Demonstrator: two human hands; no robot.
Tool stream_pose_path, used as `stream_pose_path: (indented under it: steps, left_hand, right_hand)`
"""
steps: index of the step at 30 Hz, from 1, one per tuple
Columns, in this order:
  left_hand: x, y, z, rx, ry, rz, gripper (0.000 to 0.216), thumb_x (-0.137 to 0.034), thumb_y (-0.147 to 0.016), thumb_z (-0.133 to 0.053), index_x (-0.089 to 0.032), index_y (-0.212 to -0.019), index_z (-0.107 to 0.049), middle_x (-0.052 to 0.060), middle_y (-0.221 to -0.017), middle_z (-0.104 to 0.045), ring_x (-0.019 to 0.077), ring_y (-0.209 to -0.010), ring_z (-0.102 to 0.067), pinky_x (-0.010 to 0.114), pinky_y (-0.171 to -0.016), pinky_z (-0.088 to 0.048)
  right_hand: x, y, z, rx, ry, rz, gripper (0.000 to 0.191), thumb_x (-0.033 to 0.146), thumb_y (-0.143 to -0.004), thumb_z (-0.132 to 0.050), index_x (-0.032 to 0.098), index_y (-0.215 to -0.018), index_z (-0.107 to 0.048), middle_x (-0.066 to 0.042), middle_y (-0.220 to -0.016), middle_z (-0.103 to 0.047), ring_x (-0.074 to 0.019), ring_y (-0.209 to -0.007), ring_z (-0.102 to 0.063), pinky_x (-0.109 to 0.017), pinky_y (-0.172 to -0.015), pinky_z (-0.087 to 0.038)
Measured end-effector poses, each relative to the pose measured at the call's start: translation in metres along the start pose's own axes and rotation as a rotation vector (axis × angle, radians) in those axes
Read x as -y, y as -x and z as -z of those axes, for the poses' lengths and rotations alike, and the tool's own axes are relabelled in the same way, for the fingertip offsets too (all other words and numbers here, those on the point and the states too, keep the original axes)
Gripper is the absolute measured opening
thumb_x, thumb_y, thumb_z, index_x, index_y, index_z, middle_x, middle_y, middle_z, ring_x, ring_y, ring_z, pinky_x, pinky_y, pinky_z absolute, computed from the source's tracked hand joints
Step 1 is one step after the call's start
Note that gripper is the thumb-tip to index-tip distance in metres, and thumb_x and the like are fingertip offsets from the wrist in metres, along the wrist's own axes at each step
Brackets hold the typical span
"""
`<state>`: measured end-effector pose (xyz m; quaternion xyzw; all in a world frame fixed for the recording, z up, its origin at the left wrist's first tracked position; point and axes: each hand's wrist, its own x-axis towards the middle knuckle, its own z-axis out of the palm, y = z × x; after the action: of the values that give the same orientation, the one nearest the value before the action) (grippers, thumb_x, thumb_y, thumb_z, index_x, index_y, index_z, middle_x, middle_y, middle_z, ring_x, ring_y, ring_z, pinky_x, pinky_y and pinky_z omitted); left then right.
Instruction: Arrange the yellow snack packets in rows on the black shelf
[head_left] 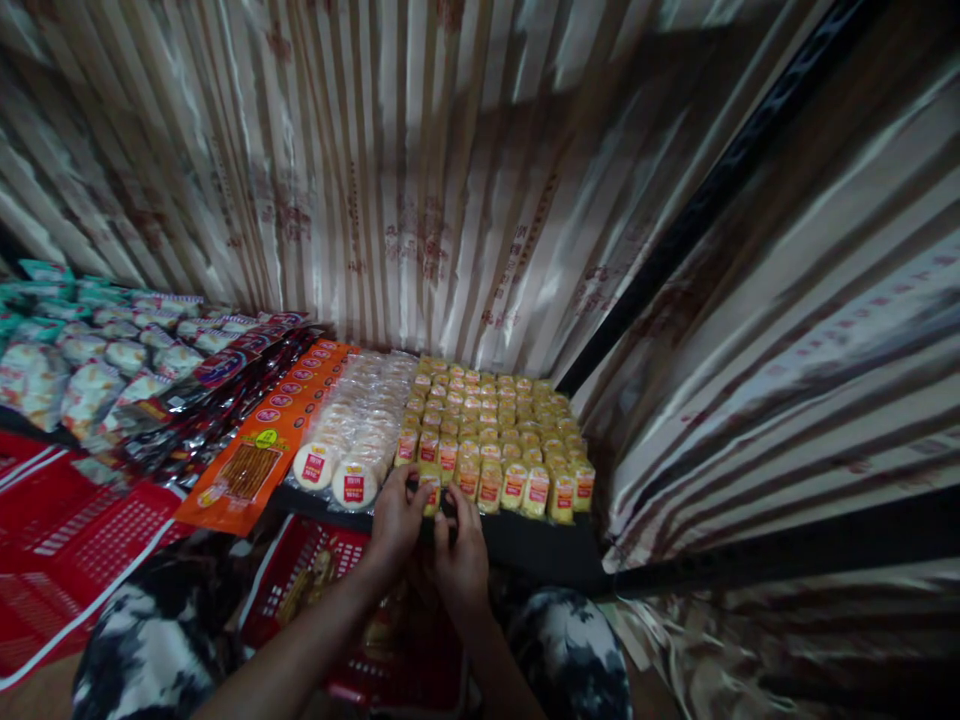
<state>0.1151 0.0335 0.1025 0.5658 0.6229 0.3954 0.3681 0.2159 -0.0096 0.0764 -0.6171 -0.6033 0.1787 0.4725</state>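
Both my hands meet at the front edge of a dark shelf (540, 555). My left hand (397, 520) and my right hand (461, 555) are curled together around a small yellow snack packet (430, 492) in the front row. Behind it, several rows of the same yellow packets (495, 420) fill the shelf. Left of them lie rows of round white cakes in clear wrap (360, 420), two with red labels at the front.
Orange snack bags (259, 465) and dark foil packs (225, 385) lie further left, with white and green bags (82, 370) beyond. A red basket (300, 580) sits under my arms. Striped curtains (420, 180) hang behind and to the right.
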Motion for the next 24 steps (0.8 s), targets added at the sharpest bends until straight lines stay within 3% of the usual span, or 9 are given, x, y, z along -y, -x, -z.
stream_pose_path:
  steps: [4,11,17,24]
  left_hand:
    - [-0.006,-0.011,-0.014,0.000,-0.054,-0.006,0.030,-0.030,-0.079,-0.049,-0.014,-0.105,-0.053,0.005,-0.094,-0.062,0.0110,-0.065,-0.055,0.027,-0.072,-0.046]
    - [-0.011,-0.016,-0.024,-0.023,-0.113,-0.065,0.029,-0.027,-0.079,-0.050,-0.016,-0.105,-0.053,0.006,-0.101,-0.057,0.0107,-0.069,-0.055,0.027,-0.074,-0.045]
    - [-0.004,-0.013,-0.022,-0.013,-0.060,-0.024,0.019,-0.024,-0.076,-0.051,-0.015,-0.093,-0.054,0.002,-0.081,-0.058,0.0106,-0.065,-0.053,0.024,-0.068,-0.044]
    - [0.004,-0.016,-0.025,-0.013,-0.139,-0.087,0.016,-0.018,-0.077,-0.050,-0.016,-0.092,-0.056,0.001,-0.080,-0.058,0.0106,-0.069,-0.053,0.023,-0.069,-0.042]
  right_hand:
    - [-0.011,-0.001,0.003,-0.036,0.129,0.107,0.037,0.027,-0.089,-0.034,0.016,-0.118,-0.054,-0.014,-0.117,-0.056,-0.0236,-0.114,-0.048,-0.044,-0.095,-0.041]
    - [-0.027,-0.001,0.002,-0.010,0.142,0.171,0.039,0.021,-0.089,-0.032,0.021,-0.123,-0.051,-0.011,-0.112,-0.054,-0.0202,-0.107,-0.051,-0.038,-0.091,-0.045]
    - [-0.032,0.000,-0.002,-0.017,0.160,0.192,0.041,0.019,-0.089,-0.031,0.022,-0.126,-0.049,-0.011,-0.109,-0.052,-0.0192,-0.104,-0.050,-0.035,-0.088,-0.046]
    - [-0.031,-0.002,-0.005,-0.011,0.196,0.170,0.041,0.020,-0.089,-0.030,0.021,-0.125,-0.050,-0.011,-0.109,-0.051,-0.0198,-0.103,-0.049,-0.037,-0.088,-0.045]
